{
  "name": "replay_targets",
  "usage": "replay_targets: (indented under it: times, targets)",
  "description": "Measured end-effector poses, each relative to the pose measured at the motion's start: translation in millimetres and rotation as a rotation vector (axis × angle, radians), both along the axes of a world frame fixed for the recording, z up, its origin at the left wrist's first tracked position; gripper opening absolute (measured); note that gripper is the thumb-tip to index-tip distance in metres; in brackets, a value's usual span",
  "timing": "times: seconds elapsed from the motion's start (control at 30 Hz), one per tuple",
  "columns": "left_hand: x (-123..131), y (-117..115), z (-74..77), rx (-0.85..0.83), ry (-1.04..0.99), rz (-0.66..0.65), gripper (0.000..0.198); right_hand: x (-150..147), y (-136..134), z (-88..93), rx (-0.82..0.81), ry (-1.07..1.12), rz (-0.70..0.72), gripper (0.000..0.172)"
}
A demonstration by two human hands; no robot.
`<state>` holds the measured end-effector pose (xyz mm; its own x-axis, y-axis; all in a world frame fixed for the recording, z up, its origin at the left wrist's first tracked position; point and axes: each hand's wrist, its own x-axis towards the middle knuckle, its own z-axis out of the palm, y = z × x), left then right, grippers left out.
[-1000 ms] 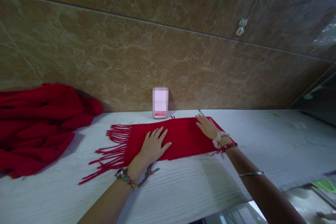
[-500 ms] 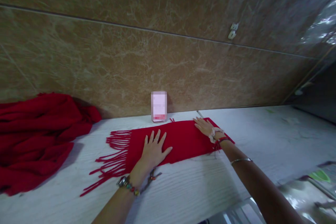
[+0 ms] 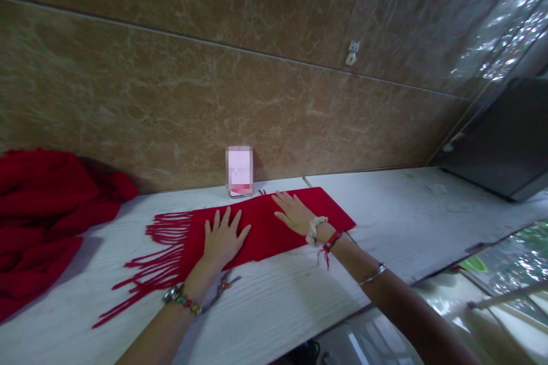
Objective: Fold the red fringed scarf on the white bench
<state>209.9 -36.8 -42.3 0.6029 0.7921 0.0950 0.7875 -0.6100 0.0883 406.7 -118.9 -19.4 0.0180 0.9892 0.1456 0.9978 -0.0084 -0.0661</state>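
A red fringed scarf (image 3: 262,228) lies flat, folded into a long strip, on the white board surface. Its fringe (image 3: 165,245) fans out toward the left. My left hand (image 3: 222,239) rests palm down on the strip near the fringed end, fingers spread. Farther right, my right hand (image 3: 295,215) lies flat on the cloth with its fingers stretched out, short of the smooth folded end. Neither hand grips the fabric. Just behind the strip, a phone (image 3: 240,171) with a blurred screen leans against the wall.
A heap of red cloth (image 3: 47,211) sits at the far left. A brown marbled wall (image 3: 171,97) runs along the back, with a small white hook (image 3: 352,53) on it. A dark box-like object (image 3: 500,137) stands at the right. The table's front edge slants across the lower right.
My right hand has slid left along the scarf, away from its folded end. My left hand keeps its place on the cloth. The camera view has turned a little to the right.
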Motion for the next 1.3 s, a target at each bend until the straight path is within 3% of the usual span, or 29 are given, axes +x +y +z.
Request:
replay_targets:
  times: [0.1,0.2,0.33,0.47,0.6,0.7,0.8,0.9,1.0,1.1,1.23,1.3]
  targets:
    - [-1,0,-1.5,-0.01,0.016,0.012,0.055,-37,-3,-10.6,-0.047,0.042,0.113,0.051]
    - [-2,0,-1.5,-0.026,0.025,0.031,0.055,-35,-12,-18.1,-0.064,0.042,0.101,0.049]
    - [-2,1,0.4,-0.043,0.034,0.04,0.056,20,-31,-20.1,-0.107,0.002,-0.081,0.048]
    - [-1,1,1.2,-0.06,0.037,0.045,0.056,85,-55,-19.5,-0.171,-0.033,-0.372,0.047]
    - [0,1,-0.2,-0.058,0.02,0.044,0.057,111,-59,-13.4,-0.172,-0.059,-0.526,0.049]
    - [-1,1,-1.7,-0.049,0.005,0.04,0.056,90,-40,-5.7,-0.081,-0.076,-0.455,0.049]
    - [-1,1,-2.3,-0.036,-0.006,0.038,0.056,44,-7,-2.8,-0.012,-0.056,-0.223,0.05]
    - [-1,1,-1.2,-0.045,0.004,0.04,0.056,-1,22,-8.5,-0.023,-0.004,-0.025,0.051]
    - [-1,0,0.1,-0.063,0.014,0.046,0.056,-17,37,-18.5,-0.067,0.02,0.047,0.049]
    - [-1,0,-0.4,-0.062,0.002,0.043,0.057,3,36,-25.5,-0.109,0.019,-0.056,0.048]
    - [-2,3,-2.2,-0.065,0.001,0.033,0.058,63,15,-26.7,-0.174,-0.014,-0.272,0.047]
    - [-5,7,-2.1,-0.081,0.004,0.049,0.058,90,2,-25.0,-0.141,-0.029,-0.312,0.045]
